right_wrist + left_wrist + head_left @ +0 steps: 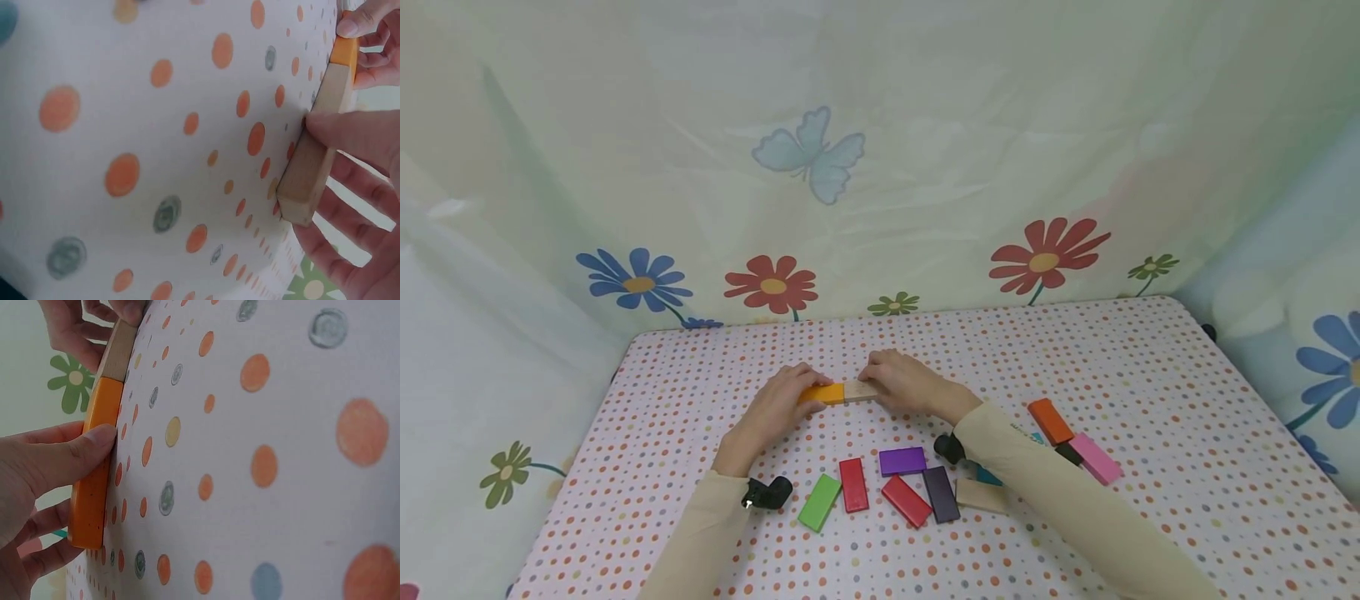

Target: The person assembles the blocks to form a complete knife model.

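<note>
An orange wooden block [829, 394] lies flat on the dotted cloth, end to end with a plain wood block [858, 390]. My left hand [778, 406] pinches the orange block between thumb and fingers; in the left wrist view the thumb is on the near side of the orange block [94, 481]. My right hand [910, 383] grips the plain block the same way, and the right wrist view shows its free end of bare wood [306, 178]. Where the two blocks meet, their ends touch.
Nearer me lie a green block [819, 502], two red blocks [853, 485], a purple block [902, 461], a dark block [941, 494] and another plain block [982, 496]. Right of my right forearm are orange [1050, 421] and pink [1096, 458] blocks. The sleeve partly hides a teal block [988, 476].
</note>
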### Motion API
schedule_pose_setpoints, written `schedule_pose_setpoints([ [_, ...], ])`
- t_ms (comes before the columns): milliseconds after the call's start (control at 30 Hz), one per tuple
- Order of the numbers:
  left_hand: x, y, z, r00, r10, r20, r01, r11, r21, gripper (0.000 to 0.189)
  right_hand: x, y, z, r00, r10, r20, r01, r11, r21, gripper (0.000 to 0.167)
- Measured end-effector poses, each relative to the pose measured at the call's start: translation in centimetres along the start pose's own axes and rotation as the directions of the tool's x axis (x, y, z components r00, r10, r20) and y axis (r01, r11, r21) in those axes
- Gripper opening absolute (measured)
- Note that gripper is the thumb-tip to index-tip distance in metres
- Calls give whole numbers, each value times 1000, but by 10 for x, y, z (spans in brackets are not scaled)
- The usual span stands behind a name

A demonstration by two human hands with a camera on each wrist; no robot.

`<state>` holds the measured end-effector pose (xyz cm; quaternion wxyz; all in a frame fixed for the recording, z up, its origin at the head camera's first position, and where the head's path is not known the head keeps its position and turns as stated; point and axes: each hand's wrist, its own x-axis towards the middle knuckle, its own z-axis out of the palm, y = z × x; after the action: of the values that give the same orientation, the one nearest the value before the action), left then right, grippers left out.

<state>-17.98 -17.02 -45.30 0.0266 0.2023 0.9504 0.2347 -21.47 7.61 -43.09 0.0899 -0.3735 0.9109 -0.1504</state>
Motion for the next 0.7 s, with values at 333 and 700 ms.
schedule_pose_setpoints([
  [333, 0, 2, -2, 1000, 7, 9, -8, 1000, 29, 35, -21, -23, -25, 992, -121, 29, 122, 991, -59, 41],
  [700, 0, 2, 0, 1000, 27, -12, -26, 999, 30, 35, -70, -39, -17, 973, -174, 149, 176, 984, -2, 29],
])
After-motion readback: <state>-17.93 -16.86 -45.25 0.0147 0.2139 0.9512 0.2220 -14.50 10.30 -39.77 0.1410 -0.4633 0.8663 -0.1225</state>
